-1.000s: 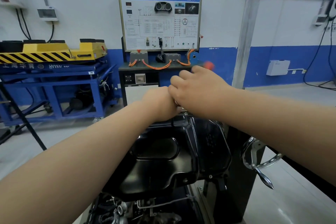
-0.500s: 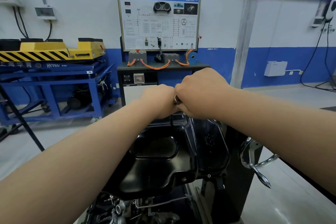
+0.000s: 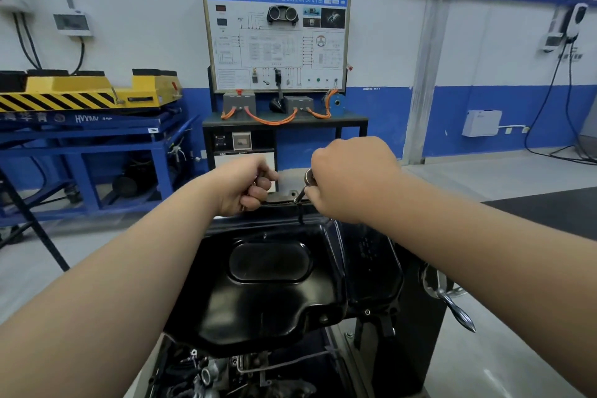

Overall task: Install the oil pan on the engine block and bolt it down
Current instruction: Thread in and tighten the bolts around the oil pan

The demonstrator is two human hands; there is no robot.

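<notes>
A: Head view, from the left: what's there?

B: A yellow striped unit (image 3: 87, 90) on a blue stand (image 3: 97, 152), well back by the wall.

A: And the left hand (image 3: 244, 186)?

B: Its fingers (image 3: 258, 194) are curled together into a fist at the far rim of the pan (image 3: 268, 287). Something metal glints inside the fist, but I cannot tell what.

A: Where's the pan?

B: It sits bottom up on the engine (image 3: 226, 375), so I cannot see inside it. A bolt (image 3: 367, 312) shows in its near right flange.

A: The right hand (image 3: 352, 179)?

B: Just right of the left, apart from it. Its fingers are closed around a dark, slim tool (image 3: 305, 186) whose tip meets the pan's far flange.

A: Behind them?

B: A training board (image 3: 276, 39) with orange cables (image 3: 271, 118) on its shelf.

A: Far right?

B: A chrome crank (image 3: 452, 300) beside the pan.
</notes>
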